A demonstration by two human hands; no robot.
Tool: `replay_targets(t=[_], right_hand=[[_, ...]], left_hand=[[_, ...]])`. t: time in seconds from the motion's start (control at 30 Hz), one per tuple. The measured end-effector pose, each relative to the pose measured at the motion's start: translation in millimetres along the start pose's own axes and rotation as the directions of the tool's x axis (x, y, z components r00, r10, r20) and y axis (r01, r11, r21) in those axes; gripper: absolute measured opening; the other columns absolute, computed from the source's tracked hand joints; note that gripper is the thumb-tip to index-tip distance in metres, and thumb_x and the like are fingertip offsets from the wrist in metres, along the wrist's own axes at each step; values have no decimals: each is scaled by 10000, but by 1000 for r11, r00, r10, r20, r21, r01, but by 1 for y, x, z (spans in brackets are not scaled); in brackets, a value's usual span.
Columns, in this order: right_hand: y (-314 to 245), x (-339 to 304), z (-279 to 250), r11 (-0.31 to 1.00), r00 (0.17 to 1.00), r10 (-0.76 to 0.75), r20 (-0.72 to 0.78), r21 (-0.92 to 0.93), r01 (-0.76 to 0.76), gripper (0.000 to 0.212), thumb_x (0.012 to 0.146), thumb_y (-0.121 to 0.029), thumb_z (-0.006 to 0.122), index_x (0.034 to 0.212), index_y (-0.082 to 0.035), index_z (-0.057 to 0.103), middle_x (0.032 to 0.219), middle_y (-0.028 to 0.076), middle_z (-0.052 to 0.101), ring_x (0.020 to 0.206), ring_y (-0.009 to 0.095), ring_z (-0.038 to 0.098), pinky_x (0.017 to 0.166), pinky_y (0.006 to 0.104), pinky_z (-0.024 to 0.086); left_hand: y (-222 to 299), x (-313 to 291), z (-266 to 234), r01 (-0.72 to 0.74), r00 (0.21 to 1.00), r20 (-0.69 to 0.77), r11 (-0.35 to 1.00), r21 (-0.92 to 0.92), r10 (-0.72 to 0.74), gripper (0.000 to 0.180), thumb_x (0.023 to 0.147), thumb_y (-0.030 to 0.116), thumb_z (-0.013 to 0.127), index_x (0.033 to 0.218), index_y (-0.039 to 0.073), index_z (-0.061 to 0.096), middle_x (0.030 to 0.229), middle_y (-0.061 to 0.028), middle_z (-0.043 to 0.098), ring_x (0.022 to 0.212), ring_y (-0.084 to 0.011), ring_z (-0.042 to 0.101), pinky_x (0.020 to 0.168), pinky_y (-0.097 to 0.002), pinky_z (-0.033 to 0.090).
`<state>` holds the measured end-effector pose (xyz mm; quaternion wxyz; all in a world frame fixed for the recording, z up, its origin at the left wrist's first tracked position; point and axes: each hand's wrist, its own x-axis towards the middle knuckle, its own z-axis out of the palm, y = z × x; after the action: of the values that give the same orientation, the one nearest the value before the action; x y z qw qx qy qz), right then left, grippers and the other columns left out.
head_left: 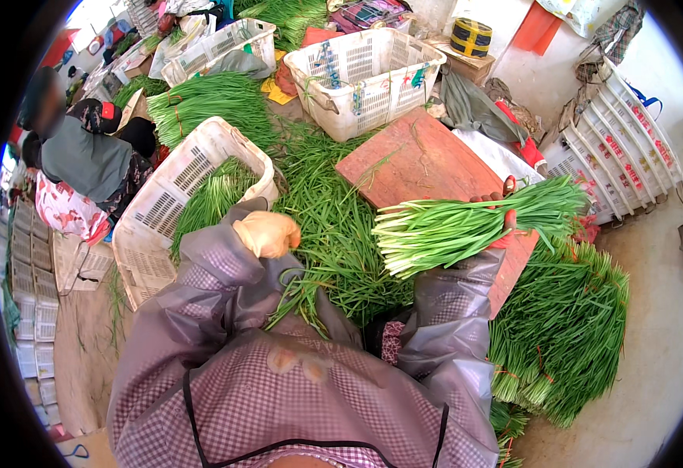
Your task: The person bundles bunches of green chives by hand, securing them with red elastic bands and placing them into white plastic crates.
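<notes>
A thick bunch of garlic chives [454, 230] lies across my right hand [507, 222], whose fingers wrap round it. Its pale stem ends point left and its green leaves spread to the right, above a reddish board [412, 168]. My left hand [267, 234], in a pale orange glove, is curled closed with nothing visible in it. It hovers above my lap, beside a heap of loose chives [341, 226]. Close to its left stands a white plastic crate [150, 210] with chives [215, 195] in it. Translucent sleeves cover both my forearms.
Tied chive bundles [567, 327] are piled at the right, and more [213, 109] lie at the far left. A white crate [365, 82] stands behind the board. Stacked crates [618, 144] lean by the right wall. Another person [96, 148] sits at the left.
</notes>
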<state>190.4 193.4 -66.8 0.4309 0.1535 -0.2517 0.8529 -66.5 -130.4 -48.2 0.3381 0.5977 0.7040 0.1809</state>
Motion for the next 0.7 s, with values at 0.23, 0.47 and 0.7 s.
replay_targets(t=[0.23,0.47,0.7], right_hand=[[35,0,28,989,990,142,7,-44,-141,571,827,-250,672,1316,-116,410,818,-11,501,791,158,502,762,370,455],[41,-6,27,988,985,148,-84,-33,-152,713,861,-188,626,1466,-123,255,876,20,559,859,188,545,840,437,483],[37,-3,7,997,992,71,-104,20,-69,725,884,-212,607,1487,-123,214,965,25,556,894,181,550,895,423,470]], left_hand=[[120,45,2,-56,864,-495,994,89,93,283,839,321,650,945,60,679,835,-89,646,761,-220,647,665,-318,505],[80,74,35,-154,859,-509,916,-370,-61,147,859,161,660,920,27,648,759,7,593,653,-95,567,588,-260,471],[76,62,22,-327,931,-361,315,-891,-52,176,933,201,605,974,30,593,848,-24,644,600,-56,533,508,-197,448]])
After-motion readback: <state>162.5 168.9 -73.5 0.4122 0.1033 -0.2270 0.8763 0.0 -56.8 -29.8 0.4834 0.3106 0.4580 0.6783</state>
